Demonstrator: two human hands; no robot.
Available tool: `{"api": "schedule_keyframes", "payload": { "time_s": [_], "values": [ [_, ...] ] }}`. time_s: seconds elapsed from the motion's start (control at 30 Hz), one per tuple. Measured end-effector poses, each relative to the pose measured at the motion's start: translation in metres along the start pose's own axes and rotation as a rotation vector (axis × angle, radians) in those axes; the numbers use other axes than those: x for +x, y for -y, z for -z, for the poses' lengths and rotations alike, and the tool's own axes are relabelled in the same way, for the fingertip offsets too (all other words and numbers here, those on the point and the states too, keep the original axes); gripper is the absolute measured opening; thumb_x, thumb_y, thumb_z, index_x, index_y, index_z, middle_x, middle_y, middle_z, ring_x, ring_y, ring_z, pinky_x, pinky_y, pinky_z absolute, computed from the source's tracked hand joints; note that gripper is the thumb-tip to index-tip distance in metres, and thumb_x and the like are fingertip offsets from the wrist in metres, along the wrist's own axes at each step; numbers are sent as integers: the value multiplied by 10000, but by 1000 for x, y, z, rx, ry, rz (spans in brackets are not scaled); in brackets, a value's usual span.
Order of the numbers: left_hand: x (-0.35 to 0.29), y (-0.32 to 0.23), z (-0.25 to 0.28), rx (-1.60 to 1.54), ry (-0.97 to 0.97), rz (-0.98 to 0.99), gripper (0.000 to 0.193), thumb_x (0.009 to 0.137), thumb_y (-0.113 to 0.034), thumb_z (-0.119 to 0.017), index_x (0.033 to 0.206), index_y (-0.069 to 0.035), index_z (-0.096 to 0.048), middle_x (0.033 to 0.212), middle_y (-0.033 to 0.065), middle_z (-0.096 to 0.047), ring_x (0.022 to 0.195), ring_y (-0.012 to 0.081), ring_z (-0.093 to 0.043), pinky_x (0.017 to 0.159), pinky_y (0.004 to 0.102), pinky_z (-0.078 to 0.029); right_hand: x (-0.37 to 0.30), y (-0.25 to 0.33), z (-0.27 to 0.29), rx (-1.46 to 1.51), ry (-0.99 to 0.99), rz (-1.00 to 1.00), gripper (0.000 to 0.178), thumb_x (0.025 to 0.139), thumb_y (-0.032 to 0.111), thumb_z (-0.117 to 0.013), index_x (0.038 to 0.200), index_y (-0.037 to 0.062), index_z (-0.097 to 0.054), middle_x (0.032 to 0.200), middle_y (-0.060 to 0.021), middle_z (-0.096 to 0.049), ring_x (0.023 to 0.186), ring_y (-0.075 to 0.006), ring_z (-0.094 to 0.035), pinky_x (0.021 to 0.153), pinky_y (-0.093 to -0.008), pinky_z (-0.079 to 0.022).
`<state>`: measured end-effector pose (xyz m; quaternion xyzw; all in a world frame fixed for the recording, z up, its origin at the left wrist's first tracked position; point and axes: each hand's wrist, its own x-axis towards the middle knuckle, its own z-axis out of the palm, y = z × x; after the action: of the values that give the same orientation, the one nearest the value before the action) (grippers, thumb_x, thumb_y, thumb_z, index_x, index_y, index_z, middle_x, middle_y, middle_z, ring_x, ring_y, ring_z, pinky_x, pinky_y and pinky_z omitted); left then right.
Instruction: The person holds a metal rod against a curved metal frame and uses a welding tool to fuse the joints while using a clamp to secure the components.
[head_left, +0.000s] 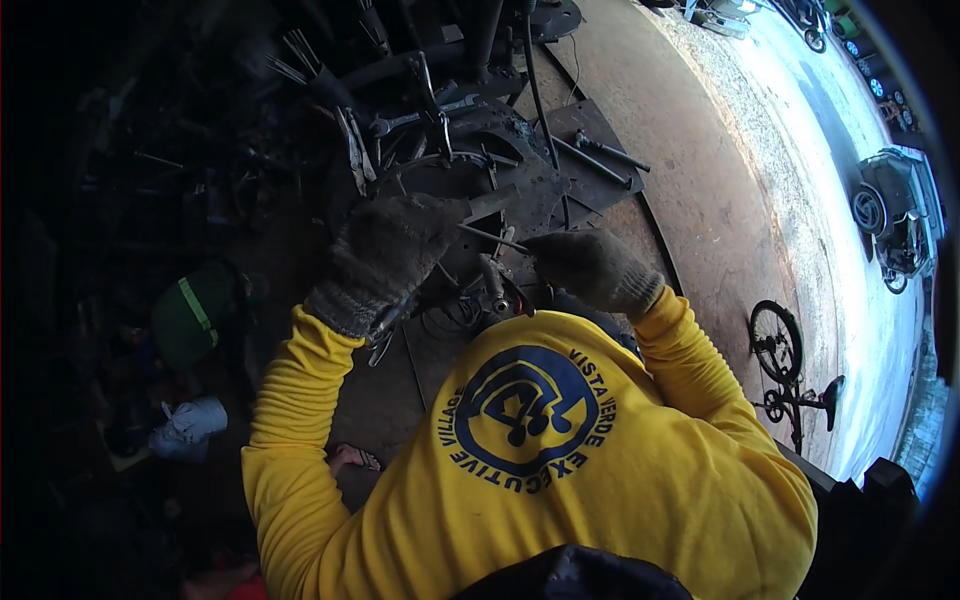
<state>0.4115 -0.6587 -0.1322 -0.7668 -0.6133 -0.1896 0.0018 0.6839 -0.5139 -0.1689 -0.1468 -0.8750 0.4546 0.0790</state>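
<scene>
Both my hands wear dark, dirty work gloves. A thin metal rod [494, 238] spans the gap between them. My left hand [395, 245] is closed around its left end, and my right hand [595, 268] closes on the other. Beside my left fingers juts a flat metal bar [490, 202]; whether that hand grips it too is unclear. Just beyond lies a dark, cluttered work surface [535, 185]. On it are an open-end wrench [425, 118], a plier-like tool [432, 95] and another long-handled metal tool [355, 150]. Below the rod sits a metal fitting [495, 285].
A flat plate [600, 140] with metal rods on it sticks out at the right of the work surface. Thin rods [295, 55] stand in a holder at far left. A green bag [188, 315] lies left; a bicycle [780, 350] stands right.
</scene>
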Motion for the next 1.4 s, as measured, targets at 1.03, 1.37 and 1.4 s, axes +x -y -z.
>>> {"api": "schedule_keyframes", "payload": {
  "time_s": [1.03, 1.37, 1.4],
  "values": [
    [72, 88, -40, -207, 26, 1115, 314, 1003, -308, -600, 1236, -107, -661, 1109, 151, -725, 1044, 297, -703, 938, 384, -537, 131, -206, 126, -465, 205, 256, 307, 908, 74, -603, 1197, 35, -696, 1143, -169, -717, 998, -334, -711, 864, -392, -580],
    [101, 82, -34, 211, 411, 1031, 370, 971, -336, -578, 1240, -85, -616, 1095, 216, -688, 1027, 423, -653, 895, 489, -533, 168, -236, 136, -413, 231, 418, 295, 949, 182, -557, 1174, 70, -712, 1032, -166, -738, 933, -342, -724, 800, -420, -583],
    [101, 83, -34, 215, 403, 1002, 373, 968, -333, -578, 1243, -84, -613, 1096, 216, -687, 1027, 422, -653, 895, 493, -531, 170, -236, 139, -414, 247, 422, 297, 953, 183, -552, 1176, 71, -712, 1035, -163, -740, 936, -340, -724, 803, -420, -584]
  ]
}}
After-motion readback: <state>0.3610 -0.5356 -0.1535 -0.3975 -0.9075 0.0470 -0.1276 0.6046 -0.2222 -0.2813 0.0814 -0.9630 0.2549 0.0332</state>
